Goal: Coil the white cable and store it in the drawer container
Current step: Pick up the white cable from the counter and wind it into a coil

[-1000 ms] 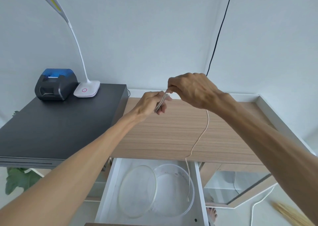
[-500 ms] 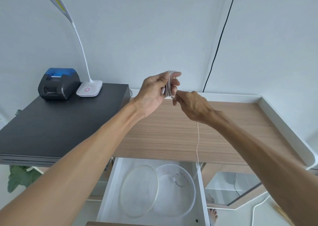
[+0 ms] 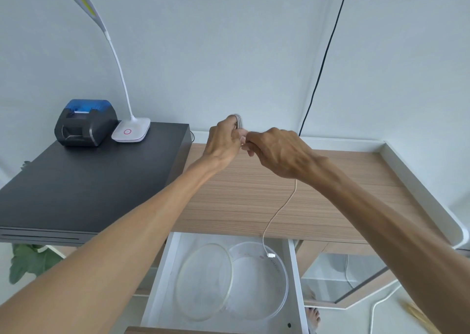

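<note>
My left hand (image 3: 223,140) holds a small bundle of coiled white cable (image 3: 238,120) above the wooden counter, loops showing over its fingers. My right hand (image 3: 276,153) pinches the same cable right beside the left hand. From under the right hand the loose tail hangs down over the counter edge, and its plug end (image 3: 270,255) dangles above the round clear container (image 3: 282,277) in the open white drawer (image 3: 162,277). The container's clear lid (image 3: 203,280) leans against it on the left.
A black cabinet top (image 3: 89,181) on the left carries a small black and blue printer (image 3: 85,122) and a white desk lamp (image 3: 131,131). A black wire (image 3: 323,61) runs down the wall. The counter has a raised white rim (image 3: 417,181) at right.
The right hand has come back over beside the left hand with another turn of cable. The hanging tail is shorter and its plug has risen to the container's rim.
</note>
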